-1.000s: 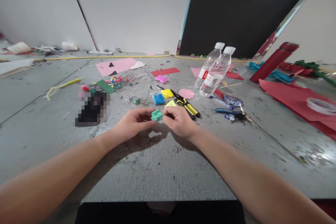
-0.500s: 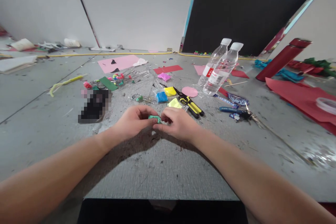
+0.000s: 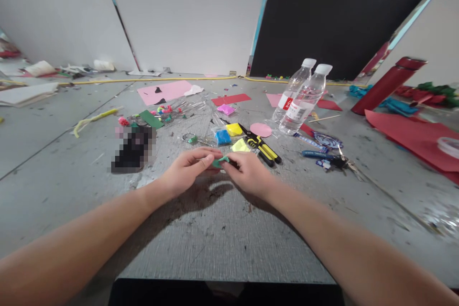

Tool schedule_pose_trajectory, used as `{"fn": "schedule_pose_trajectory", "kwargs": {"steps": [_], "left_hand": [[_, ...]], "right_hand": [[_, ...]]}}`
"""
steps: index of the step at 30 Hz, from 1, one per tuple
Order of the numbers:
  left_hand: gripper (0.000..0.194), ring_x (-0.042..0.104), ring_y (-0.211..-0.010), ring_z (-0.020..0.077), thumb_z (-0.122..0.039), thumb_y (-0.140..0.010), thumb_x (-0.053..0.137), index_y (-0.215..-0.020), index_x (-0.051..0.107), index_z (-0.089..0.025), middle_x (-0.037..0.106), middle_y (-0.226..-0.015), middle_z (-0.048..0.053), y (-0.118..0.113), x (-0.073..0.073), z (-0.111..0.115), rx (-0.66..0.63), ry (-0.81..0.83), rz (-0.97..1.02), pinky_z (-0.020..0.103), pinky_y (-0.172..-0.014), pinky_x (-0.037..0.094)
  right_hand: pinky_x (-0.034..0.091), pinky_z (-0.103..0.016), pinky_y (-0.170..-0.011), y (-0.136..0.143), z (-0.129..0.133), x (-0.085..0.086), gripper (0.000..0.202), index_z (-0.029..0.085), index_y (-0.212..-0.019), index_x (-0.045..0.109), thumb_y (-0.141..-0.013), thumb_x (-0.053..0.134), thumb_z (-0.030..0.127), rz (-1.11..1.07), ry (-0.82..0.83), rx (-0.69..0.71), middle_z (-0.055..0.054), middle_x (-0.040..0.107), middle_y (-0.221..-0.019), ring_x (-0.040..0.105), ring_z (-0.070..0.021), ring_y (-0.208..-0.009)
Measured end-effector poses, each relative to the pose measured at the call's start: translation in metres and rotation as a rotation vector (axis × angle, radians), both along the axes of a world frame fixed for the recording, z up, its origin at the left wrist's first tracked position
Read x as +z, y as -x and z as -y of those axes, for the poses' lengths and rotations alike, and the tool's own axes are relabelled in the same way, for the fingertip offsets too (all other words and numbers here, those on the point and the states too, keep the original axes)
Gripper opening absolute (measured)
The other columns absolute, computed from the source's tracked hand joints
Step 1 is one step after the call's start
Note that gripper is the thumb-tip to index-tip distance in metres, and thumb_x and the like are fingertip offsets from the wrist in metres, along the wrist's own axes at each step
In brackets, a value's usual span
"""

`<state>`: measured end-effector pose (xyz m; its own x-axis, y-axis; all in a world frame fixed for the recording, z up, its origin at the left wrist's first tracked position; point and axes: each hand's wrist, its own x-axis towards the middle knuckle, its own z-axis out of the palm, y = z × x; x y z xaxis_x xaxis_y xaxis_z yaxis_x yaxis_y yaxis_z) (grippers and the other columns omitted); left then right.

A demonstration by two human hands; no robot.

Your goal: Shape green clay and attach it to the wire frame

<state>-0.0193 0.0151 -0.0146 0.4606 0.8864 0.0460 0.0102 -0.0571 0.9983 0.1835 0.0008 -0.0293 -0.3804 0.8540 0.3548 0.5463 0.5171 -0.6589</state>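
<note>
A small lump of soft green material (image 3: pixel 219 161) sits between both hands, low over the grey table (image 3: pixel 215 234). My left hand (image 3: pixel 188 169) grips it from the left, thumb on the near side. From the right, the bent fingers of my right hand (image 3: pixel 249 171) pinch its other end. Just beyond the hands lie a blue packet (image 3: pixel 223 136), a yellow packet (image 3: pixel 234 129) and a pale yellow packet (image 3: pixel 240 145). Black and yellow pliers (image 3: pixel 263 148) rest beside them.
Two clear bottles (image 3: pixel 303 98) stand at the back right, near a tilted red flask (image 3: pixel 389 86). A dark phone-like object (image 3: pixel 132 150) lies left. Red paper (image 3: pixel 412 141), a blue-handled tool (image 3: pixel 315 154) and pink paper (image 3: pixel 163 92) are around.
My right hand's fingers have shifted over the green lump, and my left thumb has lifted slightly. The whole view has moved a little, so the table items appear lower and farther right.
</note>
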Motion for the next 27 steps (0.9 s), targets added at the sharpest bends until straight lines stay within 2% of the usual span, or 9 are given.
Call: {"fn": "schedule_pose_trajectory", "kwargs": {"steps": [2,5,8,11,13,16,19,23,27], "left_hand": [[0.022,0.073,-0.102,0.0213,-0.033,-0.082,0.077,-0.102,0.08,-0.022,0.075,-0.12,0.008,0.0,0.0,0.002,-0.017,0.067,0.033,0.04,-0.096,0.06],[0.036,0.075,-0.089,0.0199,-0.023,-0.077,0.081,-0.113,0.079,-0.025,0.08,-0.103,0.007,0.003,-0.001,-0.001,-0.061,0.117,-0.005,0.04,-0.09,0.061],[0.046,0.074,-0.091,0.0212,-0.02,-0.074,0.082,-0.119,0.077,-0.024,0.079,-0.104,0.008,0.008,-0.002,-0.008,-0.075,-0.006,-0.051,0.04,-0.088,0.06],[0.033,0.072,-0.092,0.0214,-0.024,-0.074,0.082,-0.108,0.08,-0.022,0.078,-0.103,0.008,0.01,0.0,-0.013,-0.106,-0.191,-0.144,0.038,-0.087,0.059],[0.021,0.07,-0.086,0.0196,-0.027,-0.076,0.081,-0.096,0.08,-0.021,0.076,-0.095,0.008,0.008,0.001,-0.013,-0.104,-0.269,-0.213,0.035,-0.08,0.059],[0.018,0.069,-0.085,0.0187,-0.031,-0.077,0.08,-0.09,0.078,-0.02,0.074,-0.096,0.007,0.005,0.003,-0.008,-0.065,-0.296,-0.268,0.031,-0.072,0.058],[0.016,0.07,-0.091,0.0193,-0.032,-0.08,0.077,-0.09,0.076,-0.02,0.073,-0.103,0.008,0.003,0.005,-0.003,-0.052,-0.307,-0.288,0.03,-0.072,0.059],[0.013,0.07,-0.091,0.0184,-0.03,-0.08,0.074,-0.086,0.073,-0.018,0.072,-0.107,0.009,0.003,0.004,-0.001,-0.033,-0.356,-0.295,0.031,-0.075,0.06],[0.015,0.071,-0.097,0.0197,-0.03,-0.077,0.076,-0.084,0.069,-0.019,0.073,-0.107,0.009,0.004,-0.002,-0.004,0.083,-0.366,-0.244,0.033,-0.079,0.061]], "right_hand": [[0.028,-0.029,-0.059,-0.002,-0.002,0.0,0.027,0.021,-0.067,0.044,-0.093,0.052,0.023,-0.007,0.01,-0.003,0.003,0.049,-0.063,0.044,-0.0134,-0.061],[0.028,-0.029,-0.057,-0.005,-0.003,0.004,0.029,0.022,-0.066,0.044,-0.094,0.051,0.025,-0.021,0.045,0.02,0.004,0.045,-0.06,0.041,-0.0129,-0.059],[0.029,-0.029,-0.056,-0.006,-0.002,0.009,0.029,0.022,-0.067,0.048,-0.094,0.053,0.028,-0.098,0.18,0.061,0.004,0.045,-0.059,0.04,-0.013,-0.057],[0.03,-0.03,-0.056,-0.005,-0.001,0.012,0.025,0.021,-0.068,0.052,-0.093,0.056,0.023,-0.189,0.375,0.087,0.004,0.049,-0.058,0.042,-0.0132,-0.056],[0.03,-0.029,-0.055,-0.001,0.002,0.012,0.023,0.021,-0.066,0.053,-0.088,0.059,0.018,-0.224,0.441,0.098,0.004,0.051,-0.059,0.042,-0.0129,-0.056],[0.031,-0.028,-0.054,0.005,0.007,0.007,0.017,0.02,-0.067,0.055,-0.081,0.059,0.012,-0.281,0.505,0.115,0.004,0.052,-0.058,0.045,-0.0124,-0.056],[0.041,-0.027,-0.055,0.011,0.008,0.001,0.009,0.018,-0.076,0.061,-0.078,0.054,0.013,-0.393,0.615,0.121,0.001,0.059,-0.062,0.054,-0.0137,-0.056],[0.055,-0.033,-0.065,0.014,0.006,-0.003,0.021,0.017,-0.089,0.066,-0.074,0.051,0.018,-0.584,0.708,0.09,-0.005,0.069,-0.075,0.066,-0.0181,-0.066],[0.059,-0.041,-0.084,0.009,0.007,0.003,0.028,0.016,-0.101,0.072,-0.075,0.065,0.025,-0.912,0.799,0.156,-0.009,0.074,-0.091,0.072,-0.0222,-0.083]]}}
